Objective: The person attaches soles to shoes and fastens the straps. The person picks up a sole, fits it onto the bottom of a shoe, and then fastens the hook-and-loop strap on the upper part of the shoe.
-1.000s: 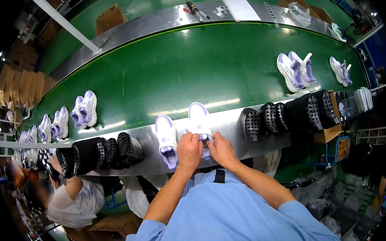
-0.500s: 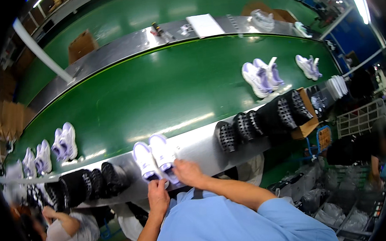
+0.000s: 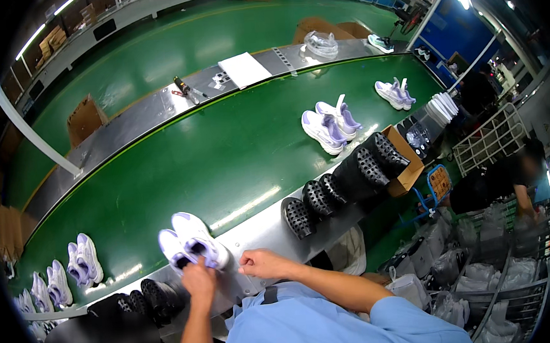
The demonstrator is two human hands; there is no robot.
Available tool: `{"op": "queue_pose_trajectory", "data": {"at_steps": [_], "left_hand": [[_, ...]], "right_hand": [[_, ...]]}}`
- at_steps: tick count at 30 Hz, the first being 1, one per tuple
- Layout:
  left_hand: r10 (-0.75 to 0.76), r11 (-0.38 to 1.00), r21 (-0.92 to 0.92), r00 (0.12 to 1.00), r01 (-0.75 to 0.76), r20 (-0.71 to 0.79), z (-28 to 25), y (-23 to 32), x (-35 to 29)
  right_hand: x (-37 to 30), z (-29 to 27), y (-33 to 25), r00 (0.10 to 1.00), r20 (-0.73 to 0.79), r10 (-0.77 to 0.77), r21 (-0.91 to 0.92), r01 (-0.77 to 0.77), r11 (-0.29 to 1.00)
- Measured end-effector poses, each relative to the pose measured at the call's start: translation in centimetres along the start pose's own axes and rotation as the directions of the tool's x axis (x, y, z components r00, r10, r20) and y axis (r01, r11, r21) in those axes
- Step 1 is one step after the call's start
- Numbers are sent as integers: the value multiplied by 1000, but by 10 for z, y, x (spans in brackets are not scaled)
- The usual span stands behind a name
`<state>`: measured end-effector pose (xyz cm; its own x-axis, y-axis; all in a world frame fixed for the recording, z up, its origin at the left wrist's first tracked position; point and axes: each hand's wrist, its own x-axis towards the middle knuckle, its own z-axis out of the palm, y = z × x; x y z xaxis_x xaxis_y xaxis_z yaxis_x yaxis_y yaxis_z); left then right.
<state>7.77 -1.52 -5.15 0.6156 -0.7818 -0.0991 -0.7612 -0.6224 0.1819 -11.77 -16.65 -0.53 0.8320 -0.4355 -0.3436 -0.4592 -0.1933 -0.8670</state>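
White-and-lilac sneakers, a pair [image 3: 192,244], sit side by side on the metal ledge [image 3: 263,229] at the near edge of the green conveyor belt [image 3: 210,157]. The person's left forearm rises straight from the lower edge, and the left hand [image 3: 200,280] rests on the heels of this pair, fingers curled over the right-hand shoe's heel in a light grasp. Left of it, more lilac sneaker pairs [image 3: 84,264] lie on the belt, and black studded soles [image 3: 153,298] stand below the ledge. The right forearm, in a blue sleeve, crosses leftward with the elbow bent; the right hand [image 3: 262,263] lies on the ledge just beside the pair, fingers curled in loosely, holding nothing visible. Further right, a row of black soles [image 3: 343,182] leans against a cardboard box [image 3: 408,162].
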Motion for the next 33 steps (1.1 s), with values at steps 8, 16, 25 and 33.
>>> {"op": "queue_pose_trajectory", "data": {"at_steps": [8, 16, 25, 33], "left_hand": [[-23, 999, -16, 968, 28, 251, -41, -69, 95], [42, 806, -588, 998, -63, -49, -72, -23, -19], [-295, 833, -346, 876, 431, 382, -46, -4, -162], [-412, 896, -323, 839, 304, -355, -72, 6, 5]], "right_hand": [[56, -147, -8, 892, -451, 42, -220, -156, 963], [119, -347, 100, 535, -828, 168, -286, -661, 693], [152, -514, 272, 602, -779, 174, -439, -723, 534], [155, -533, 245, 500, -805, 318, -259, -780, 570]]}}
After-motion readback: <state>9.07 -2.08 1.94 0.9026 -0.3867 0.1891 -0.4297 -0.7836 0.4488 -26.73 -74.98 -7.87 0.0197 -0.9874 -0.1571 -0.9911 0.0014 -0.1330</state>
